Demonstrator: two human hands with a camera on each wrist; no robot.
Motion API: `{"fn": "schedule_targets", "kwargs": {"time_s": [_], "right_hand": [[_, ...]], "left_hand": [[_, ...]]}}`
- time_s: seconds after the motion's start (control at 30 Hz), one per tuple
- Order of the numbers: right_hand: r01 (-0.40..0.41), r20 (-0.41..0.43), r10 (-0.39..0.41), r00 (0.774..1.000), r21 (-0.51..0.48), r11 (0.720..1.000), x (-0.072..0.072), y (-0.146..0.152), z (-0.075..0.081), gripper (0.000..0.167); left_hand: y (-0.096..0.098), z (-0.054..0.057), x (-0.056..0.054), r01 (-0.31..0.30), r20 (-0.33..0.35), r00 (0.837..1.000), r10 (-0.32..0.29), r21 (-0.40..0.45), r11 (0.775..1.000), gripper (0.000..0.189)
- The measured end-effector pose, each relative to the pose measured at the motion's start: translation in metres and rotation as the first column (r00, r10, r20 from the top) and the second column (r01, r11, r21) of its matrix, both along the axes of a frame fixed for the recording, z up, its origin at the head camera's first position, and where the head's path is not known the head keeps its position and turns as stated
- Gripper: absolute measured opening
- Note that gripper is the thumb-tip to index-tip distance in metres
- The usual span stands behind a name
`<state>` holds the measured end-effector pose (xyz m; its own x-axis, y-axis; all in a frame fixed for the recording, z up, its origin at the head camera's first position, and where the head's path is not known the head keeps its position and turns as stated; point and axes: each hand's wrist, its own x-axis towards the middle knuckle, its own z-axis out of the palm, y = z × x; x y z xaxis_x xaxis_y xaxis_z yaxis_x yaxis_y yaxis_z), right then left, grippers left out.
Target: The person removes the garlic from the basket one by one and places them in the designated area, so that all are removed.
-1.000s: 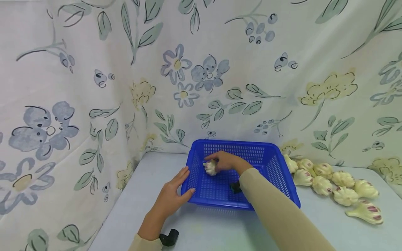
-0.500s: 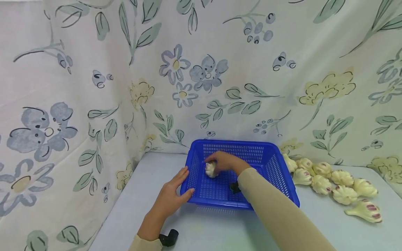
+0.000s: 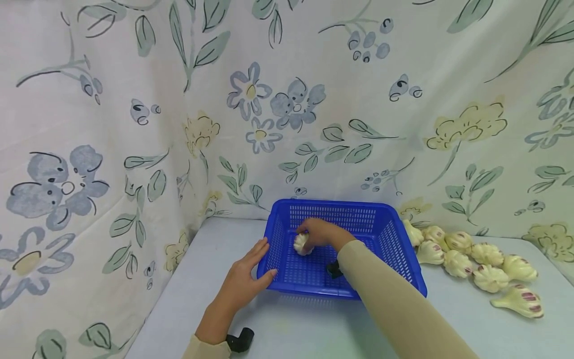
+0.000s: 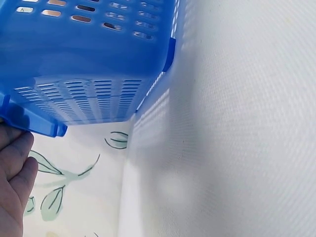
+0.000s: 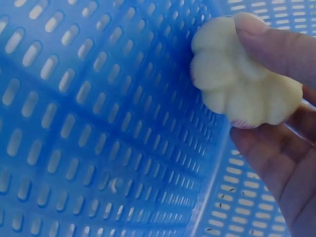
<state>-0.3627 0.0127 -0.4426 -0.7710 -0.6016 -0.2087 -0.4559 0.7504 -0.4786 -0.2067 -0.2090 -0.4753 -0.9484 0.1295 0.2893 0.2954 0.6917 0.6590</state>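
Inside the blue plastic basket (image 3: 350,293), toward its left side, my right hand (image 3: 324,233) holds a garlic bulb (image 3: 301,244). The right wrist view shows the thumb on one side of the pale, lobed garlic bulb (image 5: 232,74) and the fingers (image 5: 266,163) on the other, close over the slotted basket floor (image 5: 74,123). My left hand (image 3: 244,274) rests at the basket's left rim with fingers extended and thumb over the front corner. In the left wrist view those fingers (image 4: 15,158) touch the rim from outside.
Several garlic bulbs (image 3: 459,264) lie grouped on the white table (image 3: 215,239) right of the basket, with one bulb (image 3: 520,300) nearer the front. A floral cloth (image 3: 341,99) hangs behind and along the left. Black wrist-camera pieces (image 3: 241,340) show at the wrists.
My right hand and the garlic bulb have shifted slightly right and lower within the basket, and the bulb has turned a little. The left hand stays at the rim.
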Motion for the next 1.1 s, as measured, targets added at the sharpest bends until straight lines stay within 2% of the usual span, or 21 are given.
{"fn": "schedule_targets", "kwargs": {"time_s": [0.23, 0.47, 1.1], "right_hand": [[0.040, 0.032, -0.041, 0.999, 0.024, 0.999, 0.0027, 0.0008, 0.0012, 0.057], [0.063, 0.040, -0.064, 0.997, 0.028, 0.998, 0.0009, -0.0002, 0.0000, 0.046], [0.111, 0.025, -0.114, 0.993, 0.089, 0.990, 0.0059, -0.0078, 0.0028, 0.052]], "left_hand": [[0.0007, -0.0003, -0.0005, -0.002, 0.022, 1.000, 0.002, -0.005, 1.000, 0.068], [-0.0009, -0.0011, -0.0006, 0.003, -0.004, 1.000, -0.003, -0.005, 1.000, 0.068], [0.0001, 0.0002, -0.0002, 0.008, -0.004, 1.000, -0.008, 0.001, 1.000, 0.068]]}}
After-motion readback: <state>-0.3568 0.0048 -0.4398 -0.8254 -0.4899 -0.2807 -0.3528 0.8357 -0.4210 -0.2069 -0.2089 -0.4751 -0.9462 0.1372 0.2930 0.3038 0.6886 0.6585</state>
